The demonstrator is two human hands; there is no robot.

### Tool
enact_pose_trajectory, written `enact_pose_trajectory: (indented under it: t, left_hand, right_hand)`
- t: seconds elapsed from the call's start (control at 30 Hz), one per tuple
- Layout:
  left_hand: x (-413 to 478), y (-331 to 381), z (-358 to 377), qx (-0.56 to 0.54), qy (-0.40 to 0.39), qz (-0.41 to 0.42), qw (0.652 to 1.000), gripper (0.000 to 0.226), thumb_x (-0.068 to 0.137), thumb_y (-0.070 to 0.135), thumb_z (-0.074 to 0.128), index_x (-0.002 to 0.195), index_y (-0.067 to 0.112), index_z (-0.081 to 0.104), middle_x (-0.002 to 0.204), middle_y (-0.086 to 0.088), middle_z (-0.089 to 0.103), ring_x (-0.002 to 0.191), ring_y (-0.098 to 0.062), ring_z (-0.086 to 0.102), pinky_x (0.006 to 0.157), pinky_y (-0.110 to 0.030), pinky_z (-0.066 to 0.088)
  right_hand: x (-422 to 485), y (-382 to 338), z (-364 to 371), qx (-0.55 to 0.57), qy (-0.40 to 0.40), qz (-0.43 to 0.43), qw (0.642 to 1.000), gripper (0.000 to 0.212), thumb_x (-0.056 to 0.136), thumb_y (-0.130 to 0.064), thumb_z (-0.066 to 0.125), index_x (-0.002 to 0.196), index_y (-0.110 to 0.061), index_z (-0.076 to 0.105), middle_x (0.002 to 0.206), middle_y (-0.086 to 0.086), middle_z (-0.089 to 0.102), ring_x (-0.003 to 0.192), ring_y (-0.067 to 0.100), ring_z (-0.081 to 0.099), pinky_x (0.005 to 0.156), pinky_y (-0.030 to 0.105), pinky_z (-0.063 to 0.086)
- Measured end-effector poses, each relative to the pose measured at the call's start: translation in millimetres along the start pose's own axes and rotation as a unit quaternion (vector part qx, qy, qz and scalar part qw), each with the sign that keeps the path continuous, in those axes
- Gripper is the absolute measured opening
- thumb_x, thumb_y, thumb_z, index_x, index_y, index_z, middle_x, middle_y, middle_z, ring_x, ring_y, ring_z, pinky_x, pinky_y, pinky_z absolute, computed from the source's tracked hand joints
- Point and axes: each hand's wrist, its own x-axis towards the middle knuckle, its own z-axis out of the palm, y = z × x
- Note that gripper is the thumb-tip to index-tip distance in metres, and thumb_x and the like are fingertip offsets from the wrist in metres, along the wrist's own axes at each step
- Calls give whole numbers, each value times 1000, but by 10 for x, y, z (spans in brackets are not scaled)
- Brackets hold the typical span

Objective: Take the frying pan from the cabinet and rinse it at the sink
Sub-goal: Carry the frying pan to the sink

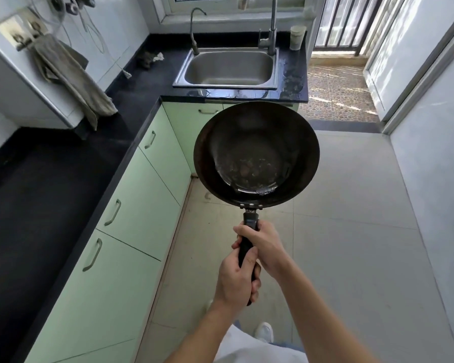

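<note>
Person stands in the kitchen aisle, both hands on one frying pan [256,153]; the pan is in the air over the floor, out of the cabinet, its far rim just short of the tabletop [142,82] front edge below the sink [230,68]; not at the sink yet. Right hand [264,244] grasps the black handle [250,221] higher up, nearer the bowl, fingers wrapped round it; left hand [235,280] grips the butt end, closer to the body, fingers also curled tight on the handle; neither hand free. Long axis of pan runs handle-to-bowl straight away from the person, pointing roughly at the sink; bowl lies beyond the fingers, between hands and sink, open side up, specks of residue on its floor. Sink sits in the tabletop's far stretch, toward its right end, basin bare; tall faucet [271,27] at the back right corner of the sink. Judgement: carry stage, about halfway; next move is pushing forward along that same axis to get the bowl over the basin under the spout; right hand leads, and one hand must let go for the tap.
</note>
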Motion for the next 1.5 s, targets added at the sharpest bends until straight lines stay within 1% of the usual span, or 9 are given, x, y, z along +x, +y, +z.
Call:
enact_pose_trajectory:
  t: [0.23, 0.33, 0.5, 0.7, 0.83, 1.03, 1.17, 1.33, 1.5]
  left_hand:
    - [826, 245, -204, -5, 3, -2, 1000, 24, 102, 23, 49, 84, 7, 51, 55, 0, 47, 37, -14, 38, 35, -20, 33]
    - [1295, 423, -393, 2, -4, 1, 1000, 24, 102, 24, 49, 85, 8, 53, 55, 1, 49, 36, -14, 40, 36, -21, 33]
    - [2101, 848, -798, 0, -25, 0, 1000, 24, 101, 25, 49, 83, 9, 52, 56, 0, 48, 37, -15, 39, 36, -22, 33]
    - [2932, 1313, -1239, 21, -40, 4, 999, 24, 101, 26, 49, 83, 10, 52, 56, 0, 49, 37, -15, 40, 35, -23, 33]
    - [3315, 1498, -1378, 23, -38, -3, 999, 26, 101, 25, 50, 80, 9, 50, 55, -1, 49, 36, -16, 40, 36, -23, 33]
    - [3828, 1709, -1398, 12, -34, -14, 999, 27, 101, 24, 51, 78, 9, 52, 54, -2, 49, 36, -15, 39, 34, -23, 33]
    - [4217, 1902, -1336, 0, -31, -22, 999, 27, 101, 22, 50, 78, 8, 50, 53, -1, 47, 36, -13, 38, 32, -20, 31]
    - [4895, 2173, -1159, 19, -6, -19, 1000, 28, 101, 20, 50, 78, 4, 50, 55, -4, 47, 35, -14, 38, 33, -19, 31]
    - [5575, 2487, -909, 20, 11, -31, 999, 28, 101, 24, 50, 81, 4, 51, 56, -4, 49, 36, -15, 39, 34, -21, 32]
  right_hand:
    - [821, -288, 100, -13, -4, 1, 1000, 11, 90, -9, 67, 83, -3, 61, 67, 7, 66, 68, 24, 72, 76, 47, 55]
    - [1289, -469, 220, -10, 5, 5, 1000, 16, 90, -9, 68, 76, -5, 60, 67, 8, 66, 68, 24, 72, 75, 48, 54]
    - [2100, -868, 512, -2, 20, 2, 1000, 17, 87, -12, 70, 72, -8, 62, 67, 8, 67, 68, 24, 72, 75, 48, 52]
    - [2940, -1281, 848, 13, 31, 0, 999, 15, 86, -10, 68, 72, -9, 63, 67, 7, 66, 68, 24, 70, 74, 47, 51]
    - [3327, -1454, 943, 26, 32, 4, 999, 13, 89, -8, 68, 78, -6, 62, 67, 6, 65, 68, 24, 70, 73, 44, 53]
    - [3869, -1637, 906, 33, 37, 15, 999, 11, 90, -6, 68, 81, -4, 61, 66, 6, 64, 64, 22, 69, 68, 37, 55]
    - [4293, -1769, 810, 36, 37, 22, 998, 11, 91, -7, 68, 83, -4, 61, 65, 6, 65, 65, 22, 69, 70, 40, 55]
    - [4978, -2038, 592, 34, 30, 32, 998, 18, 90, -6, 67, 74, -7, 58, 63, 6, 64, 61, 20, 69, 69, 39, 53]
    - [5619, -2426, 272, 31, 12, 36, 999, 20, 90, -6, 67, 72, -5, 59, 64, 8, 64, 64, 23, 70, 67, 37, 56]
